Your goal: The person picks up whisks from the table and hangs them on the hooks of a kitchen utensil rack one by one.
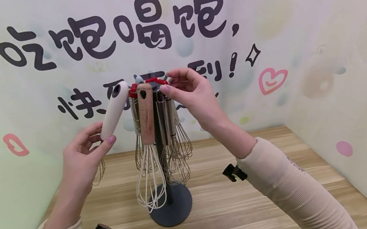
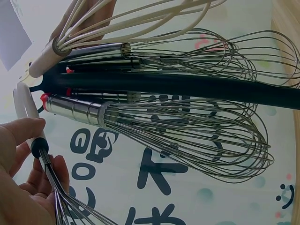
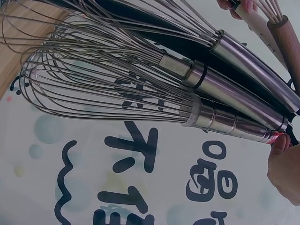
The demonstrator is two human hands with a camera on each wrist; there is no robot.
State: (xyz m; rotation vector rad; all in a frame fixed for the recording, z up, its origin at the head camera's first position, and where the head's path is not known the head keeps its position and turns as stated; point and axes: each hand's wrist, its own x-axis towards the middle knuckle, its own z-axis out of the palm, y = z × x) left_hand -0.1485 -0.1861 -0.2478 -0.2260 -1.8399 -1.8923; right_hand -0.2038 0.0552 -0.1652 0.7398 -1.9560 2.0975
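Note:
My left hand [image 1: 83, 157] grips a white-handled whisk [image 1: 114, 112] low on the handle, beside its dark collar. The handle leans up towards the left of a dark whisk stand [image 1: 176, 209], its holed end near the stand's top. My right hand [image 1: 198, 91] pinches the stand's top edge at the right, thumb and fingers by the red hanging loops. Several whisks hang from the stand: a wooden-handled whisk [image 1: 146, 114] with pale wires in front, and metal ones such as the ringed steel whisk [image 2: 75, 110] and a plain steel whisk [image 3: 236, 91].
The stand's round base rests on a wood-grain table [image 1: 231, 202]. Behind it is a pale wall [image 1: 252, 100] with large dark lettering, and side walls rise left and right. Black wrist cameras are strapped at both sleeves.

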